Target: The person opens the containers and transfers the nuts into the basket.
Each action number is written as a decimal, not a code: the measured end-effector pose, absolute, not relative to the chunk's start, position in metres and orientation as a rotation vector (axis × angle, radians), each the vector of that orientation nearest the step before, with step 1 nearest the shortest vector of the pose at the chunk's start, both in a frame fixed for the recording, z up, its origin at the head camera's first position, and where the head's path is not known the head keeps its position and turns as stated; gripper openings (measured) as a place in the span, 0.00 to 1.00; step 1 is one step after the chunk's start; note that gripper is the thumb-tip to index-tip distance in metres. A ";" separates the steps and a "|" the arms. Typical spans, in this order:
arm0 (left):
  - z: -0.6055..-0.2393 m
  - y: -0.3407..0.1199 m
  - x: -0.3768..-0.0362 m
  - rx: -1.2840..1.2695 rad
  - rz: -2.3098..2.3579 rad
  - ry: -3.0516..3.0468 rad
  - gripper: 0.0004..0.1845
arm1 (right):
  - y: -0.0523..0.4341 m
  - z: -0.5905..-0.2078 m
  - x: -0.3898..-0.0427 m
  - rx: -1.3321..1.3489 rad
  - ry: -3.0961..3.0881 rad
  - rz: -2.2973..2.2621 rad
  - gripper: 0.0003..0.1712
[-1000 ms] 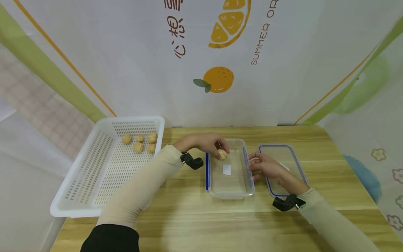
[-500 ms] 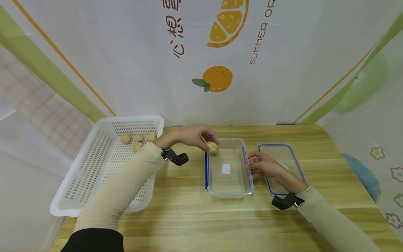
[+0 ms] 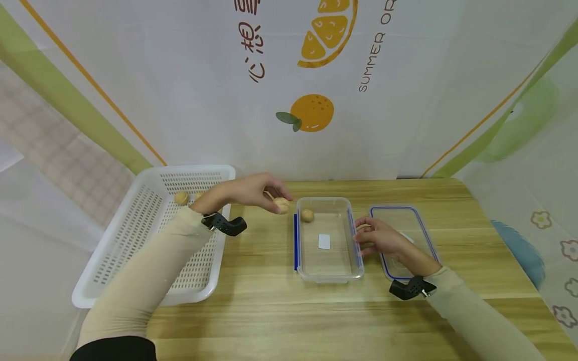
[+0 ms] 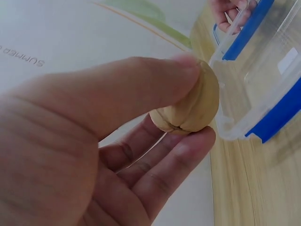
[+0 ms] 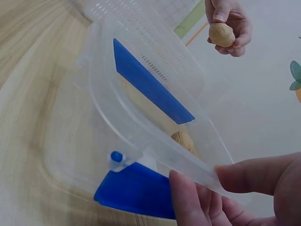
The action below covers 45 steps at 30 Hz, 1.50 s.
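While pinched in the left hand (image 4: 94, 155), a tan, seamed, wrinkled walnut (image 4: 190, 110) beside the clear container (image 3: 328, 240).

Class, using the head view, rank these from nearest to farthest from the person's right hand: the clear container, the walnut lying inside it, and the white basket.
1. Clear container: the right hand holds its right rim.
2. Walnut in the container: at its far left corner.
3. White basket: at the table's far left.

Staged recording booth: printed orange-themed backdrop (image 3: 311, 75) hung behind a small wooden table (image 3: 280, 311), wrist cameras (image 3: 226, 224) worn.
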State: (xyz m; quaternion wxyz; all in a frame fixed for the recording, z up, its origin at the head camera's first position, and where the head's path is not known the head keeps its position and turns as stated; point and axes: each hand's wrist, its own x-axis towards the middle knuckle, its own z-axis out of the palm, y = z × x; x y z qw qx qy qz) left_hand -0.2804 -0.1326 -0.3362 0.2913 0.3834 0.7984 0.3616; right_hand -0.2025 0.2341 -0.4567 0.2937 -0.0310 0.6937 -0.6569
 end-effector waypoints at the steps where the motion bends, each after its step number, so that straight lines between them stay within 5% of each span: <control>1: -0.336 -0.135 -0.280 1.013 0.972 2.128 0.19 | 0.234 -0.457 -0.202 -0.083 1.848 -1.748 0.22; 45: -0.342 -0.283 -0.248 0.751 1.252 2.345 0.21 | 0.232 -0.453 -0.201 -0.078 1.849 -1.740 0.24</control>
